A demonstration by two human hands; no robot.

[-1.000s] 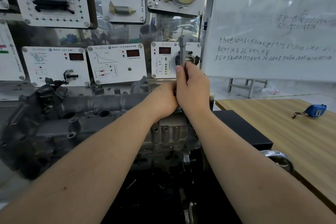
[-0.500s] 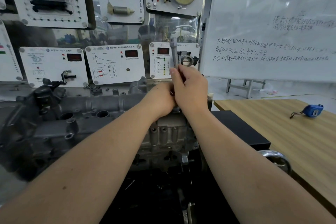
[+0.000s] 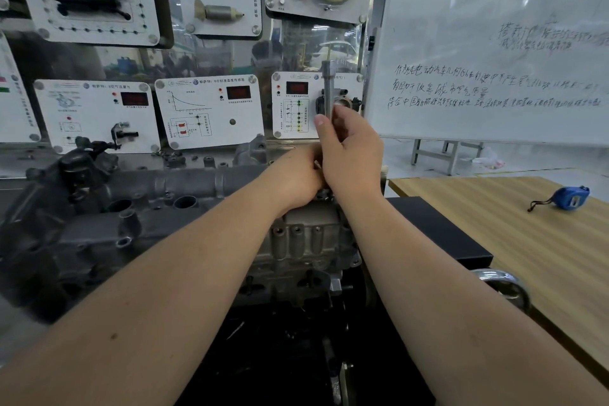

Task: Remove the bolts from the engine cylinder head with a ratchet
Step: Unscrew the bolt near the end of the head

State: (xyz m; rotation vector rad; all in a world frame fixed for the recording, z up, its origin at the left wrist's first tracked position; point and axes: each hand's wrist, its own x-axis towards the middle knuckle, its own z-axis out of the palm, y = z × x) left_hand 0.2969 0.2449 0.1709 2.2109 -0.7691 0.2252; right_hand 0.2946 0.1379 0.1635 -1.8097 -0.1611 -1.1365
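Head view: both hands meet at the right end of the cylinder head (image 3: pixel 171 208). Right hand (image 3: pixel 351 158) clamps the upright ratchet (image 3: pixel 328 89) handle for leverage — left hand (image 3: pixel 296 175) closes around its base (bolt hidden), probably steadying the socket.

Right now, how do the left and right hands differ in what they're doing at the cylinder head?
The right hand sits higher, fingers wrapped round the upright ratchet, whose handle sticks up above it. The left hand sits lower, closed down against the top of the cylinder head, and what it grips is hidden. The right hand overlaps the left one. Both are bare and meet at the same spot on the head's right end.
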